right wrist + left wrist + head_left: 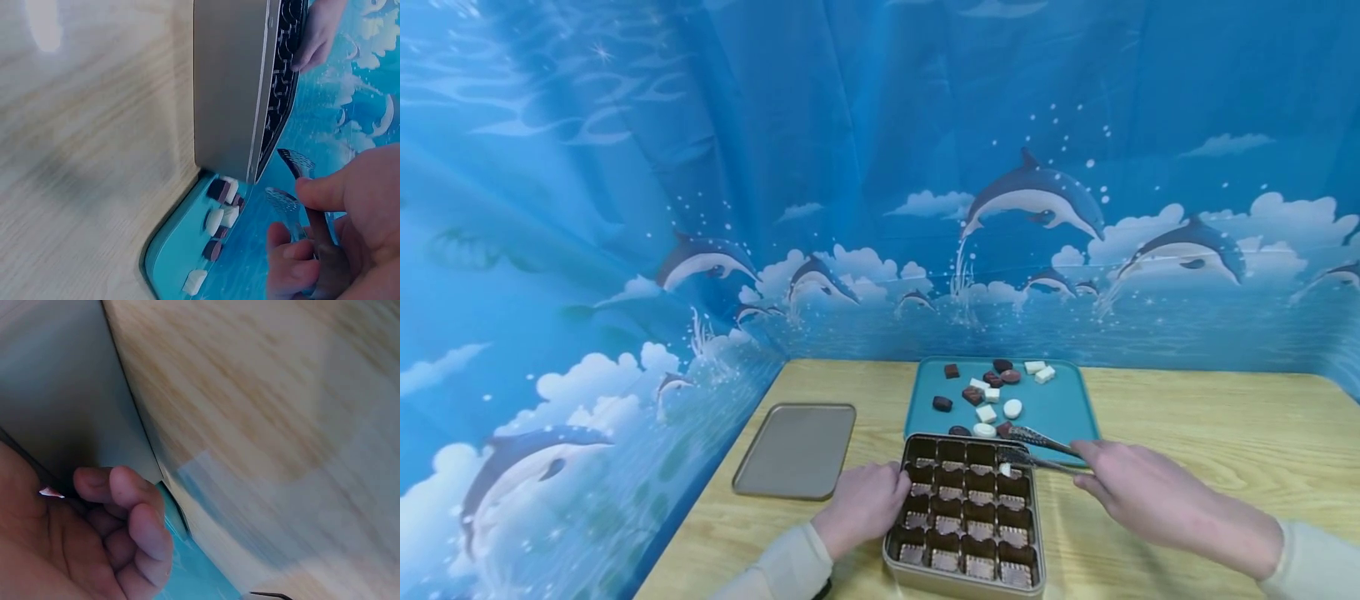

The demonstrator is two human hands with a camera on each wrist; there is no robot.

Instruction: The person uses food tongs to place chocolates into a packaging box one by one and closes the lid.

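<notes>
A brown-gold metal tin (962, 577) with a dark divided insert stands at the front of the table. My left hand (867, 502) grips the tin's left rim. In the left wrist view its fingers (147, 528) curl beside the tin wall. My right hand (1157, 500) holds metal tongs (1056, 458) over the tin's far right corner. Their tips stand apart; the right wrist view shows nothing between the tongs' tips (284, 203). A small white chocolate (1005, 470) shows in the far right compartment, just below the tongs; the other compartments in view look bare.
Behind the tin lies a teal tray (1063, 417) with several dark and white chocolates (987, 413) scattered on it; the tin's far edge stands close to it. A flat brown-gold lid (796, 450) rests at left. A blue dolphin-print curtain (880, 167) hangs behind the table.
</notes>
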